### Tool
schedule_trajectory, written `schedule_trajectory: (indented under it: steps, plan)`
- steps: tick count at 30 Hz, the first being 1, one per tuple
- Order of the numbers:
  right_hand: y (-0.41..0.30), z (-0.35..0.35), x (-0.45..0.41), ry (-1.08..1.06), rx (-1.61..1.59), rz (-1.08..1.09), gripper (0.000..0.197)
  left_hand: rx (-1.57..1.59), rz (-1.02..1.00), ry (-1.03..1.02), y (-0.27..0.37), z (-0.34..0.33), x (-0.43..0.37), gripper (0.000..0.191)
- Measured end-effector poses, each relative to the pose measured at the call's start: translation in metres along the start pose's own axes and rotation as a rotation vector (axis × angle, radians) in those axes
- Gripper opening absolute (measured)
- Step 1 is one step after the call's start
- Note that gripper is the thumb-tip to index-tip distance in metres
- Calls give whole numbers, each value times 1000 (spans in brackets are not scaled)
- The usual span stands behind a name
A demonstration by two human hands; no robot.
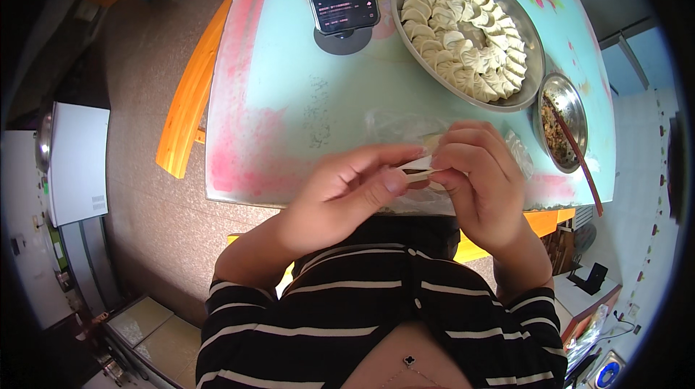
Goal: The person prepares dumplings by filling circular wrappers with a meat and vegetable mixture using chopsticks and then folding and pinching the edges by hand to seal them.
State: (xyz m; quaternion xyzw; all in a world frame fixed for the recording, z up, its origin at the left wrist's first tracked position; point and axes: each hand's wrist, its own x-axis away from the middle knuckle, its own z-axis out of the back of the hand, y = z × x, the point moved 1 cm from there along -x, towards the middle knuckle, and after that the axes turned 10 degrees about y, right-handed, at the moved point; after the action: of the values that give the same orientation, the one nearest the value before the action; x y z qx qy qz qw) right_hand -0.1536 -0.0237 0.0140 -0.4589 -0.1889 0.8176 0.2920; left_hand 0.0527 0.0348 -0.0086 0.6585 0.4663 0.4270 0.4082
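Note:
Both hands meet over the near edge of the table, holding one folded dumpling wrapper between them. My left hand supports its left side, thumb towards me. The fingers and thumb of my right hand pinch its right end; some dark filling shows in the gap. Behind the hands lies a clear plastic bag, with pale wrappers partly hidden under my right hand. A round metal tray holds rings of pleated dumplings. To its right, a metal bowl contains chopped filling and brown chopsticks.
A phone showing a video stands on a round dark stand at the table's far side. Crumpled clear plastic lies right of my right hand. A wooden bench runs along the left of the table.

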Motion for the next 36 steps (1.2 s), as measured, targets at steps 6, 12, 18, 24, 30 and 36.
schedule_trajectory:
  steps: [6,12,18,24,30,36]
  plan:
    - [-1,-2,4,50,19,51,30,44,26,42,-9,9,0,36]
    - [5,-7,6,48,7,128,31,-177,-241,156,-8,5,-2,23]
    - [7,-8,7,52,12,171,32,-468,-537,271,-9,5,-3,25]
    - [7,-8,8,63,36,164,32,-570,-653,200,-4,6,-7,24]
    - [9,-9,10,77,53,179,33,-175,-170,158,-11,6,-2,24]
    - [14,-5,11,-21,102,263,38,-250,-366,291,-18,5,-2,19]
